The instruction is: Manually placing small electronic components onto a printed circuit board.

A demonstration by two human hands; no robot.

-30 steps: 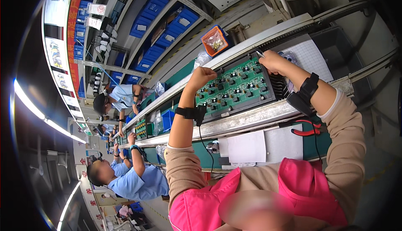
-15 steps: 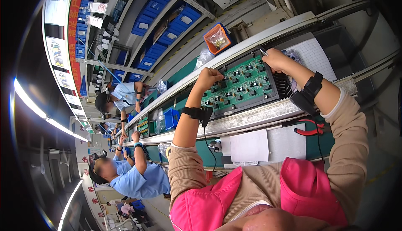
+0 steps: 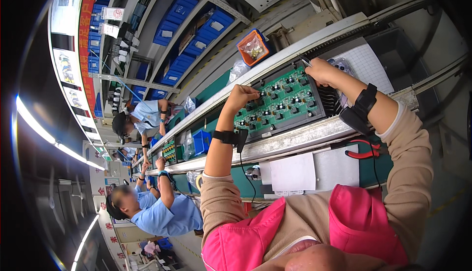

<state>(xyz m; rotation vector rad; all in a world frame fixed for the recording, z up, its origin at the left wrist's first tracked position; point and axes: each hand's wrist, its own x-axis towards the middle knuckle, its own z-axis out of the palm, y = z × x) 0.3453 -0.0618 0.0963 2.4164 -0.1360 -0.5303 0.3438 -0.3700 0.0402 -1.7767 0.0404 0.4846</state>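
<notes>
A green circuit board panel (image 3: 282,98) with rows of black components lies in a dark carrier (image 3: 320,110) on the conveyor line in front of me. My left hand (image 3: 241,97) is over the panel's left far part. Its thumb and fingers are pinched together at the components; whatever lies between them is too small to make out. At the panel's far right corner, my right hand (image 3: 322,72) is closed around a slim metal tool (image 3: 307,63), its exact kind unclear. The tool's end points toward the far rail.
An orange bin (image 3: 253,48) with bagged parts stands beyond the far rail (image 3: 339,29). Red-handled pliers (image 3: 361,154) and white papers (image 3: 293,171) lie on the near side. A blue bin (image 3: 201,141) sits leftward. Two co-workers in blue shirts (image 3: 169,214) work further along the line.
My left hand has shifted slightly nearer to me, still pinched over the panel. The right hand keeps its grip at the corner. The whole view has shifted a little.
</notes>
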